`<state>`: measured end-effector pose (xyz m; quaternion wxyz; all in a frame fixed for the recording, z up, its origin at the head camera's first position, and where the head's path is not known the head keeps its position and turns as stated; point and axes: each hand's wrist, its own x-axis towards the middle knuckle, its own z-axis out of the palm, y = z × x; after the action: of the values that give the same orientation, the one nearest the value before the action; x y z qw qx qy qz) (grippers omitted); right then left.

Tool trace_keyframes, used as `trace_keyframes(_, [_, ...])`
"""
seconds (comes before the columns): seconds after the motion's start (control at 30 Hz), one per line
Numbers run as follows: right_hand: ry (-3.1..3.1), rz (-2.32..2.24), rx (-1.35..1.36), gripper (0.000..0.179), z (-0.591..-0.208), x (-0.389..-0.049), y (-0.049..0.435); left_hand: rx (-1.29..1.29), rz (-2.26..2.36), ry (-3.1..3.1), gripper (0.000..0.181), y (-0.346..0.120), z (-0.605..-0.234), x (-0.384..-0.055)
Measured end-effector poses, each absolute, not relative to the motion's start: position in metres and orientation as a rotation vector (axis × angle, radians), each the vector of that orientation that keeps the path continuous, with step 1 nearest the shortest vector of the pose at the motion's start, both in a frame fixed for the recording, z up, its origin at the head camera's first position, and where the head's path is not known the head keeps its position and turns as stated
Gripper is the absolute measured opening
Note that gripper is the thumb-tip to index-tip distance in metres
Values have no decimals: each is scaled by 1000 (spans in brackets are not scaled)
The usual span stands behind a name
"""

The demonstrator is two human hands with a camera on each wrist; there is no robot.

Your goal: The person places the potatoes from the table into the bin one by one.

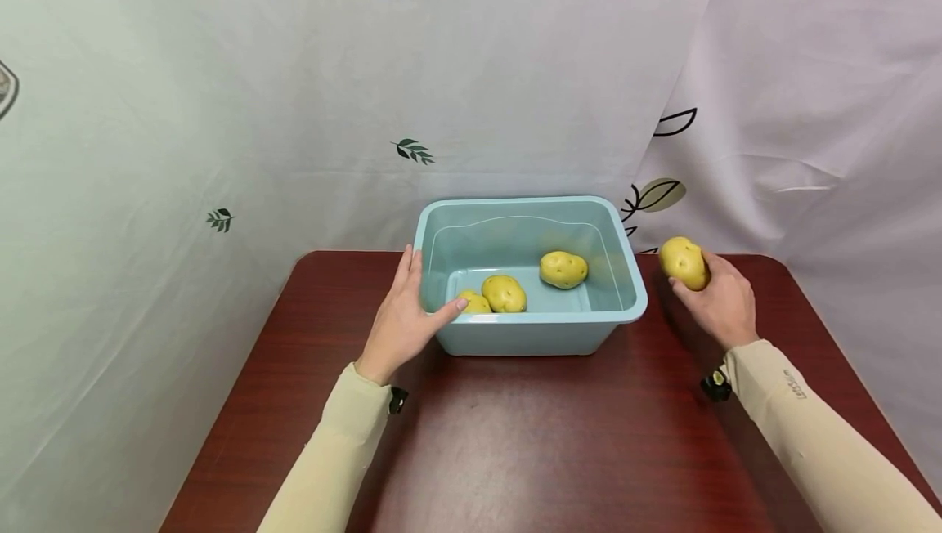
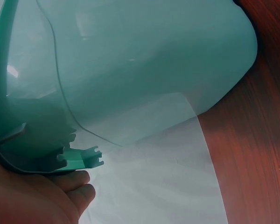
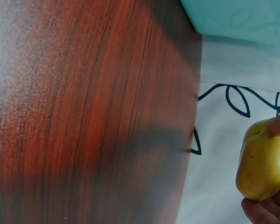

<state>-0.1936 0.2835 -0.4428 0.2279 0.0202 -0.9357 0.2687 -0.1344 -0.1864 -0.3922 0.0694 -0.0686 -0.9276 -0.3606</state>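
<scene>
A light blue plastic tub [image 1: 526,337] stands on the table with potatoes lying inside. One potato [image 1: 563,270] is toward its right, another potato [image 1: 504,294] lies near the front, and a third potato [image 1: 474,302] is partly hidden by the front rim and thumb. My left hand [image 1: 401,324] holds the tub's front left corner, thumb over the front rim and fingers along the left side. In the left wrist view, fingertips [image 2: 81,196] show just under the rim. To the right of the tub, my right hand [image 1: 723,304] grips a yellow potato [image 1: 682,263] above the table.
The dark red wooden table [image 1: 515,443] ends at a back edge close behind the tub. A pale cloth [image 1: 530,91] with printed leaves hangs behind and on both sides. A dark band with a small device [image 1: 716,384] is on the right wrist.
</scene>
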Motion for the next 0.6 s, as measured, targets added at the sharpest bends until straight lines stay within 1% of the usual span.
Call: trace_keyframes(0.6, [-2502,748,153,63,-433,-183,271,-199,-1102,-2787,111,-186,-391,-133])
